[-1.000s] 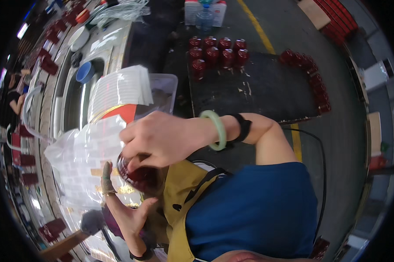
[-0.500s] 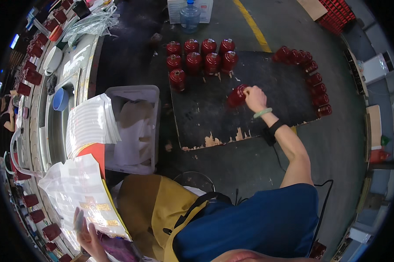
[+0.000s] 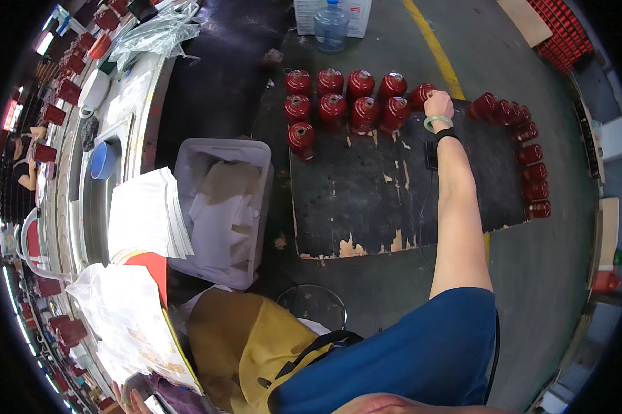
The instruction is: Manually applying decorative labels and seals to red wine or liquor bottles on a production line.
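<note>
My right arm reaches out over a black board (image 3: pixel 352 200), and my right hand (image 3: pixel 440 105) is closed on the top of a dark red glossy jar (image 3: pixel 420 96). That jar stands at the right end of the back row of red jars (image 3: pixel 360 84). A second row (image 3: pixel 365 115) lies just in front, and one more jar (image 3: pixel 301 141) stands at the left. At the lower left edge, my left hand (image 3: pixel 133 403) is mostly cut off; its fingers are bent by a greyish flat thing (image 3: pixel 143 385) beside white sheeting (image 3: pixel 121 310).
Several more red jars (image 3: pixel 530 154) line the board's right side. A grey plastic bin (image 3: pixel 263 207) with pale sheets stands left of the board. A workbench (image 3: pixel 135 117) runs along the left. Behind the board is a water bottle (image 3: pixel 331 31). Red crates (image 3: pixel 563 41) stand far right.
My right hand has carried the red jar from over the board's middle to the back row's right end. My left hand has dropped lower, toward the picture's edge. The view has shifted.
</note>
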{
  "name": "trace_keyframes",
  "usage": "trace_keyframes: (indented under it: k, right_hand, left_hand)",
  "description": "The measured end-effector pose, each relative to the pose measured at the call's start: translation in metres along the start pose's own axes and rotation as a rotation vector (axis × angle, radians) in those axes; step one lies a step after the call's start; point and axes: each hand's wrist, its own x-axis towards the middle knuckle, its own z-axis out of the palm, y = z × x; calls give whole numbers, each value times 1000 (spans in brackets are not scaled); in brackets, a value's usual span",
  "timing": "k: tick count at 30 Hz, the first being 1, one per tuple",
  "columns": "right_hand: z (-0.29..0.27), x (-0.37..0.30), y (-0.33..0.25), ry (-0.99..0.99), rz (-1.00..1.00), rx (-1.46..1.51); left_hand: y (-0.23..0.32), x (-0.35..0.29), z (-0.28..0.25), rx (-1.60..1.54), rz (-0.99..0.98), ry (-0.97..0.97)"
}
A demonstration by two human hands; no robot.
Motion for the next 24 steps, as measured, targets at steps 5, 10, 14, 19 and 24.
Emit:
trace_keyframes:
  k: [5,10,14,19,24]
  right_hand:
    - [18,12,-15,-95,163,86]
    - [34,34,-12,-166,4,-4]
    - [30,34,4,-290,-51,62]
    - [-16,-11,-5,-298,-265,587]
    - [-100,-106,-107,-67,-723,707]
  left_hand:
    - [-20,-6,-6,129,375,111]
    - [-37,-16,-9,69,267,80]
    - [-40,-16,-3,-43,288,70]
    - [-62,-25,0,-39,219,116]
    - [-107,-69,-9,-112,252,248]
